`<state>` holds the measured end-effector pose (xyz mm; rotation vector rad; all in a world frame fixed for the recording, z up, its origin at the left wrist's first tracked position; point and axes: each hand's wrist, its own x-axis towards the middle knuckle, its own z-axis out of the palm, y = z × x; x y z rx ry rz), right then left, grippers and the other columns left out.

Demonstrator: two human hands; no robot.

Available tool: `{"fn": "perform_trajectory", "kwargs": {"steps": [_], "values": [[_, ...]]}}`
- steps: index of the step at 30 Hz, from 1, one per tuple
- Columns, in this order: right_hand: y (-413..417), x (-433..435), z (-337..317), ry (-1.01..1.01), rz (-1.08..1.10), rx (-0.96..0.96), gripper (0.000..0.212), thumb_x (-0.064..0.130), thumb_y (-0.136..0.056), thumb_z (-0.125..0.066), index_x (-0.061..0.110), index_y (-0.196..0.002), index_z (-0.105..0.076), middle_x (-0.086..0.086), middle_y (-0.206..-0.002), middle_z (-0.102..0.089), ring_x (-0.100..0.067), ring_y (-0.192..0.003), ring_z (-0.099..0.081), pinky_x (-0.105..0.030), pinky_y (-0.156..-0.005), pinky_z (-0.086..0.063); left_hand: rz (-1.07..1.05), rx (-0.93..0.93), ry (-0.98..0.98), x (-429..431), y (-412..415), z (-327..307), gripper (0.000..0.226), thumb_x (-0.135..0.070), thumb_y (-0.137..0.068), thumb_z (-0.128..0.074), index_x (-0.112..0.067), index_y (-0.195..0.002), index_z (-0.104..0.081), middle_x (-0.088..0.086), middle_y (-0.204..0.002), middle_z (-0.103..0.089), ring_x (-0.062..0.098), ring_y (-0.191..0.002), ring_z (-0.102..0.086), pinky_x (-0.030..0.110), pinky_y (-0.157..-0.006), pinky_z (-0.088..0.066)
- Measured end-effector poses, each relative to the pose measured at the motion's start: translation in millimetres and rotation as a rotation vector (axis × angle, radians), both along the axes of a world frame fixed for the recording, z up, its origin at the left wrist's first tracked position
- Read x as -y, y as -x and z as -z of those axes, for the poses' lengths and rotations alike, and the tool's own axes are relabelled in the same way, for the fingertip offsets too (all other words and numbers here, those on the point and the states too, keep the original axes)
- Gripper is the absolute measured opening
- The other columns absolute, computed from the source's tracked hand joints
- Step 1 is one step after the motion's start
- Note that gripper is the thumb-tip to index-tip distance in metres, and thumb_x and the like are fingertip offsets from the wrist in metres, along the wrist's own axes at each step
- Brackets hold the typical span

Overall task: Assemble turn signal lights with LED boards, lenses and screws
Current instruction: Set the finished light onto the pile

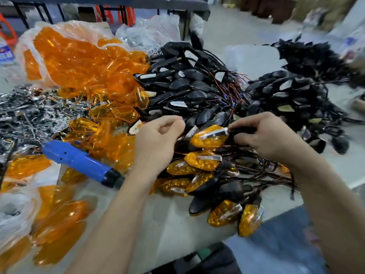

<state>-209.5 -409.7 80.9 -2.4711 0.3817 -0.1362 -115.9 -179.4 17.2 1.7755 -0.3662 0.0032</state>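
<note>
My right hand [264,135] grips the black stem end of an assembled turn signal light [209,136] with an orange lens and a chrome strip, held over a heap of finished lights [199,167]. My left hand [158,139] hovers just left of it, fingers curled with the thumb against the fingertips; I cannot make out anything between them. A blue electric screwdriver [79,162] lies on the table to the left of my left forearm. Loose orange lenses [83,64] fill a clear plastic bag at the back left. Black housings with wires [189,86] are piled behind my hands.
Shiny chrome reflector parts [33,113] cover the left side of the table. More black housings [300,89] are heaped at the right and back right. Orange lenses in bags [55,220] lie at the front left. The table's front edge [276,214] runs under my right forearm.
</note>
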Motion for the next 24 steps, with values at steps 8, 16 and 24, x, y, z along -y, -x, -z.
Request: {"fn": "perform_trajectory", "kwargs": {"steps": [8,16,24], "values": [[-15.2,-3.0,57.2,0.076,-0.046,-0.125,0.051,0.008,-0.098,-0.055,0.054,-0.112,-0.069,0.018,-0.089,-0.069,-0.003,-0.063,-0.058,-0.011,-0.046,-0.037,0.283,0.000,-0.442,-5.6,-0.8,37.8,0.034,-0.047,-0.103,-0.053,-0.045,-0.137,-0.055,-0.039,-0.115,-0.051,-0.025,-0.106,-0.045,0.009,-0.084,-0.030],[-6.3,-3.2,63.2,-0.020,-0.214,-0.152,0.056,0.018,-0.104,-0.059,0.074,-0.111,-0.059,0.031,-0.107,-0.070,0.006,-0.101,-0.063,-0.016,-0.082,-0.043,0.407,-0.086,-0.422,-14.2,17.5,43.9,0.053,-0.036,-0.096,-0.053,-0.052,-0.147,-0.047,-0.026,-0.143,-0.055,-0.005,-0.126,-0.050,0.019,-0.099,-0.039],[-16.5,12.0,49.3,-0.227,-0.127,0.017,0.078,-0.022,-0.088,-0.041,0.039,-0.129,-0.067,0.013,-0.132,-0.069,0.019,-0.103,-0.062,-0.006,-0.082,-0.051,-0.129,-0.084,-0.225,-35.4,4.0,59.9,0.042,-0.020,-0.099,-0.060,-0.039,-0.136,-0.064,-0.033,-0.113,-0.066,-0.026,-0.105,-0.054,0.009,-0.085,-0.039]]}}
